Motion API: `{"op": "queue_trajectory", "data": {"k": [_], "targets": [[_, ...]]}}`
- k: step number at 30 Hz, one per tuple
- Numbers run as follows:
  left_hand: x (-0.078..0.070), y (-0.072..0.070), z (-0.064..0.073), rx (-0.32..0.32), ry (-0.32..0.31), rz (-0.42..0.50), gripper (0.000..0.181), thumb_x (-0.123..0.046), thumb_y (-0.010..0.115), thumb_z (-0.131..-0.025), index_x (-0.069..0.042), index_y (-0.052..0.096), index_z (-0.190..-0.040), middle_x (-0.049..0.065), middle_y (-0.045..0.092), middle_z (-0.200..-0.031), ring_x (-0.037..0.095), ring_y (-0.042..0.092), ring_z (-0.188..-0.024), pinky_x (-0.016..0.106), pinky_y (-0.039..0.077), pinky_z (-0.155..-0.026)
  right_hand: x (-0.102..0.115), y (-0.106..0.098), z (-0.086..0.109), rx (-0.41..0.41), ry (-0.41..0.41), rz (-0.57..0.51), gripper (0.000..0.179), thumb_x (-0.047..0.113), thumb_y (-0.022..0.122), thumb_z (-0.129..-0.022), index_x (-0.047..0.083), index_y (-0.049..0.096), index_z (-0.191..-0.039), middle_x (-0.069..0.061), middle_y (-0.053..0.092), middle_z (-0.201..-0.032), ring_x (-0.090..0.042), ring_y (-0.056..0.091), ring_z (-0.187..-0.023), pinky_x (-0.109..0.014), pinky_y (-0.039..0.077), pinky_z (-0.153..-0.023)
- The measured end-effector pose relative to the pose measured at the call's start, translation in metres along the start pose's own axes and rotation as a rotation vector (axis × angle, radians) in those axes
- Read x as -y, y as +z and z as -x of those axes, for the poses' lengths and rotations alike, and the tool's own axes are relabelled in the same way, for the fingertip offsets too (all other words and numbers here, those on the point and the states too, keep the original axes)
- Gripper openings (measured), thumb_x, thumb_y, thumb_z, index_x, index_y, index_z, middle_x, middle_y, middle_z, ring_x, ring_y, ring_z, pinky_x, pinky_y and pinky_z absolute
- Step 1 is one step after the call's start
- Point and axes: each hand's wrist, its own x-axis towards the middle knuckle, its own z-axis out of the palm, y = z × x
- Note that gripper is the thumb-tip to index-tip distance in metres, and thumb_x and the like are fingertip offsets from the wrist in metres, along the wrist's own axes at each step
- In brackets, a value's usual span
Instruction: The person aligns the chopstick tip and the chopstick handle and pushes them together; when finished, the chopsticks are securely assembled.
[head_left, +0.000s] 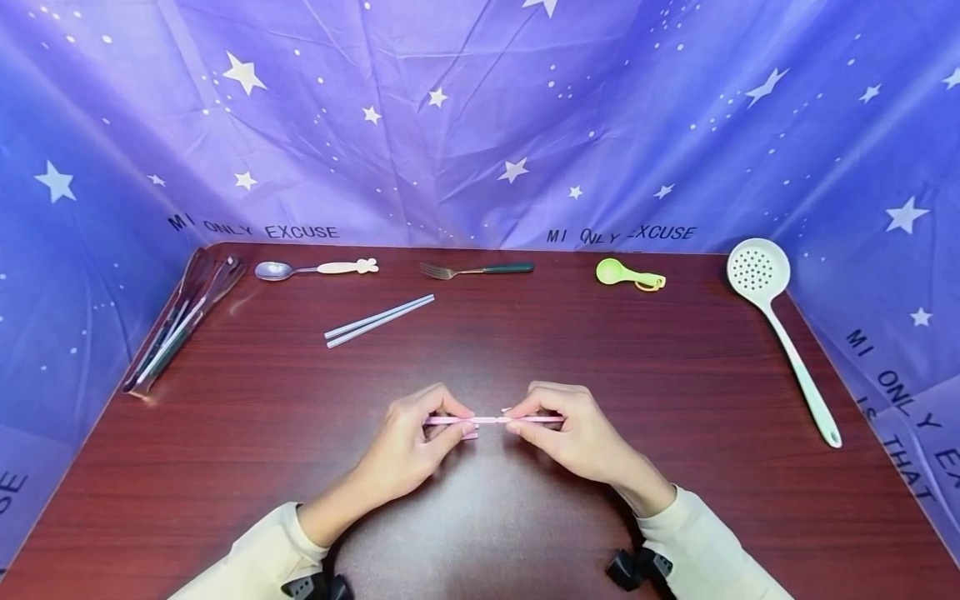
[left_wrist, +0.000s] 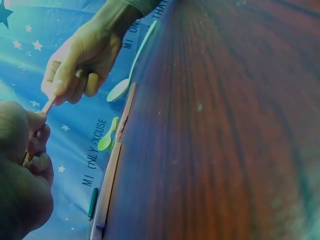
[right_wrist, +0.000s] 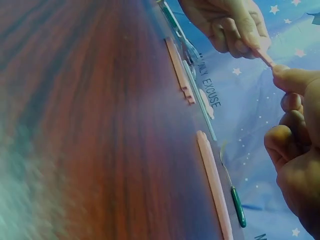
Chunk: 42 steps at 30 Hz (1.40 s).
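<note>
My left hand [head_left: 412, 437] and right hand [head_left: 581, 433] face each other over the near middle of the table. Between thumb and forefinger, each pinches one end section of a thin pink chopstick [head_left: 487, 420], held level. A narrow joint shows at its middle, between the fingertips. In the left wrist view the chopstick is above the tabletop, and the other fingers curl in beneath. More pink chopstick pieces [right_wrist: 215, 185] lie on the table below the hands; in the head view the hands mostly cover them.
Blue chopsticks [head_left: 378, 321] lie beyond my left hand. Along the back are a spoon [head_left: 322, 268], a fork [head_left: 480, 270] and green measuring spoons [head_left: 630, 273]. A slotted skimmer [head_left: 783, 333] lies at right, a clear bag of utensils [head_left: 180, 321] at left. A starry curtain [head_left: 480, 125] surrounds the table.
</note>
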Motion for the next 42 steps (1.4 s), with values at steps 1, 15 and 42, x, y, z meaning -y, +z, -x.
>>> {"op": "queue_trajectory", "data": {"k": [1,15,42], "targets": [[0.0,0.0,0.0,0.002,-0.001,-0.005,0.01,-0.008,0.08,-0.088,-0.014,0.073,-0.09,-0.006,0.069,-0.078,-0.003,0.049,-0.056,0.016,0.042,-0.05,0.001,-0.001,0.0,0.007,0.001,0.005,0.016,0.0,0.08,-0.086,0.016,0.077,-0.09,0.007,0.06,-0.069,0.001,0.048,-0.057,-0.015,0.038,-0.049],[-0.001,0.005,0.002,-0.021,-0.01,-0.019,0.01,-0.007,0.081,-0.087,-0.013,0.074,-0.09,-0.006,0.067,-0.076,-0.002,0.046,-0.059,0.016,0.039,-0.05,0.001,0.003,0.001,0.019,0.042,-0.025,0.02,-0.002,0.077,-0.087,0.017,0.074,-0.092,0.006,0.06,-0.071,0.004,0.045,-0.06,-0.013,0.036,-0.049],[0.0,0.004,0.0,0.01,0.164,-0.031,0.013,-0.007,0.078,-0.089,-0.017,0.07,-0.087,-0.007,0.061,-0.072,-0.003,0.04,-0.063,0.012,0.033,-0.055,-0.006,0.015,0.0,-0.055,-0.19,-0.039,0.025,-0.008,0.08,-0.079,0.013,0.075,-0.089,0.003,0.062,-0.071,-0.004,0.048,-0.06,-0.012,0.039,-0.054]]}}
